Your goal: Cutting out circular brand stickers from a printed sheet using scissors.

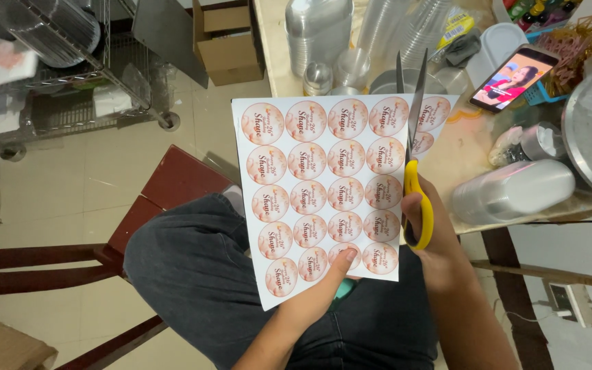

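Observation:
My left hand holds a white sheet of round peach-coloured stickers by its lower edge, thumb on top. My right hand grips yellow-handled scissors, blades pointing away from me. The blades cut along the sheet's right side, between the last two columns of stickers. The cut-off strip lies to the right of the blades. The sheet hangs above my lap in dark jeans.
A table on the right carries stacked clear plastic cups, stacked lids, a lit phone, a roll in foil and a metal bowl. A cardboard box and wire rack stand on the tiled floor; a red-brown stool is beneath me.

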